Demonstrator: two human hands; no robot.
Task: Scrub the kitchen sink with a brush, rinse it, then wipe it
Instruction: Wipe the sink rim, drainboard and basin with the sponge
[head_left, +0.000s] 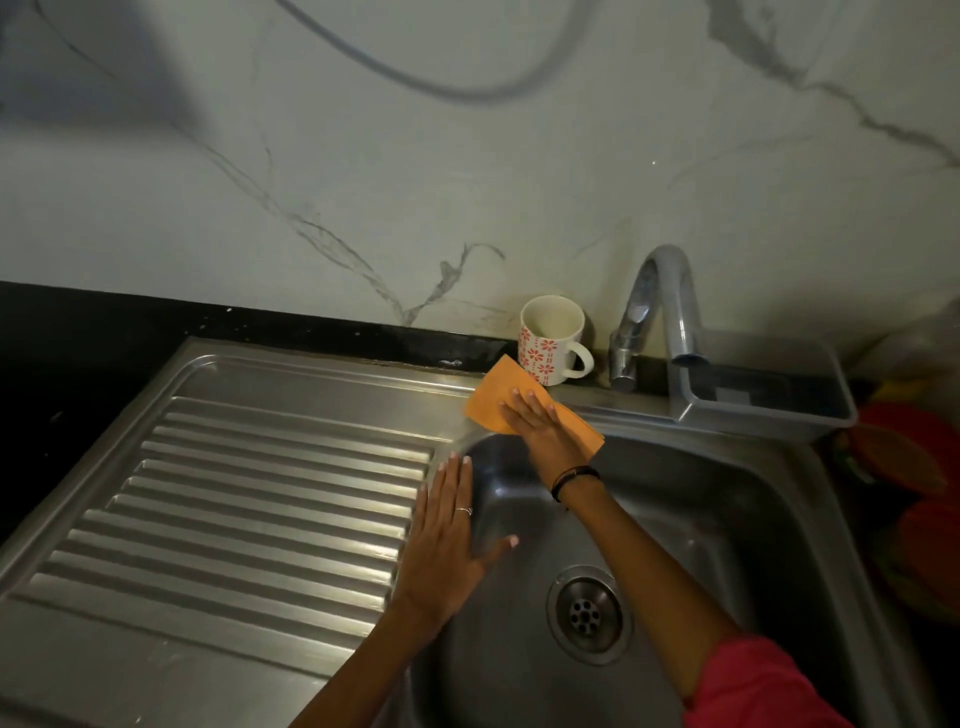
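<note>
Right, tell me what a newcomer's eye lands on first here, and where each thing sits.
The orange cloth jumps out, pressed flat under the right hand on the sink's back rim, just in front of a white mug with red flowers beside the chrome tap. The left hand lies open on the basin's left edge, next to the ribbed steel drainboard.

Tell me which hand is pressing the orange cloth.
The right hand, flat on the orange cloth at the sink's back rim; the left hand rests bare beside the basin.
</note>
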